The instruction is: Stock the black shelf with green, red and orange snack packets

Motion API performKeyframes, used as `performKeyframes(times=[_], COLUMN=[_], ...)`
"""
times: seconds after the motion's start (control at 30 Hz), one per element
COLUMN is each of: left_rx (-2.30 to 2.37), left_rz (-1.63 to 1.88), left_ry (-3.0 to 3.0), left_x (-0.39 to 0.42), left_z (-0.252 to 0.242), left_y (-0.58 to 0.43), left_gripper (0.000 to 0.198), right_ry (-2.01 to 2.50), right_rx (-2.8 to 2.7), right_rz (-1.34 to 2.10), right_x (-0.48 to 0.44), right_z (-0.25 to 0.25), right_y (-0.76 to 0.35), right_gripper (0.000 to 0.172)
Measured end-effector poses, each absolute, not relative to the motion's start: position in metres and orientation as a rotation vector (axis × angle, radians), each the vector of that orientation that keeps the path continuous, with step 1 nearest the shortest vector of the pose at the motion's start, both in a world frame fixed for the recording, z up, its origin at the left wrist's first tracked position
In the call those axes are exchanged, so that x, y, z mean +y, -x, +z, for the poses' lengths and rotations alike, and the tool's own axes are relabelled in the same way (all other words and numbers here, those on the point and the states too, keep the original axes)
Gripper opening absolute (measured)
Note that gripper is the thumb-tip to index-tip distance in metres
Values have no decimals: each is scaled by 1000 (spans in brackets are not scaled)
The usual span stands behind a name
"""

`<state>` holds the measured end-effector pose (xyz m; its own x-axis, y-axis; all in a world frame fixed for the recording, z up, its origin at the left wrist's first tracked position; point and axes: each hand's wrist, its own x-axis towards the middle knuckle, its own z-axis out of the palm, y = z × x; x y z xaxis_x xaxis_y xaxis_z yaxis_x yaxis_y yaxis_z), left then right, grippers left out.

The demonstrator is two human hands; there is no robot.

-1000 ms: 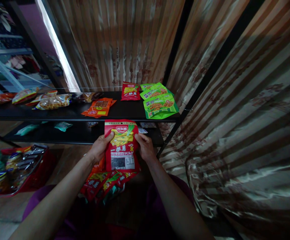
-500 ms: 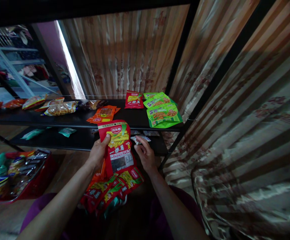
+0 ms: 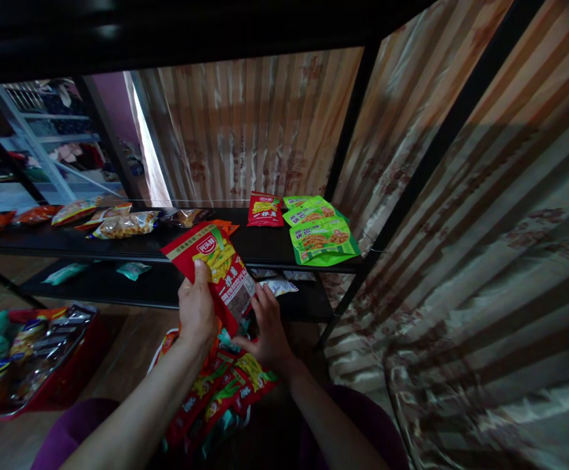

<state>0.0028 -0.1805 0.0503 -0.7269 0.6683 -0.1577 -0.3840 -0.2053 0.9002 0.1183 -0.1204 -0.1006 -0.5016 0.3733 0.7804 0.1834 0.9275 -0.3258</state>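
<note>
A red snack bag with yellow sticks pictured on its front is tilted in front of the shelf. My left hand is closed on its left edge, thumb across the front. At the bag's lower right edge is my right hand, thumb and fingers spread apart, fingertips against or very near the edge. Below both hands lies a pile of similar red snack bags, with some teal packets among them. One more red bag stands at the back of the black shelf, beside several green snack bags.
Several snack packets lie along the left part of the shelf. The lower shelf holds teal packets and a white packet. A red basket of snacks stands at left. Black posts and curtains border the right.
The red bag has tilted to the left in my left hand, now covering most of the orange packet. My right hand has moved down and left to the bag's lower edge. The view has shifted slightly.
</note>
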Motion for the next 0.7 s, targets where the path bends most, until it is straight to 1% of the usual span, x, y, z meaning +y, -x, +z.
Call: performKeyframes(times=[0.1,0.2,0.33,0.47,0.57,0.63,0.7], left_rx=[1399,1382,1337,1332,1286,1227,1231], left_rz=[2082,2064,2044,2001,1890,1835,1835], left_ry=[-279,-292,-370,-547,-843,-992,-1026], left_x=[-175,-170,-164,-162,-164,-167,-168], left_z=[48,42,35,37,43,42,37], left_y=[-15,-23,-30,-41,-50,-52,-49], left_gripper=[37,33,35,37,43,45,43], right_ry=[398,397,408,398,482,549,572], right_rx=[-2079,-2054,-2020,-1882,-1682,-1474,-1255], right_rz=[251,278,339,469,733,992,1284], right_x=[-121,-123,-127,-127,-125,-124,-121], right_z=[-103,-101,-98,-100,-101,-99,-94], right_y=[-115,-114,-115,-117,-118,-119,-121], right_gripper=[98,95,90,77,66,58,52])
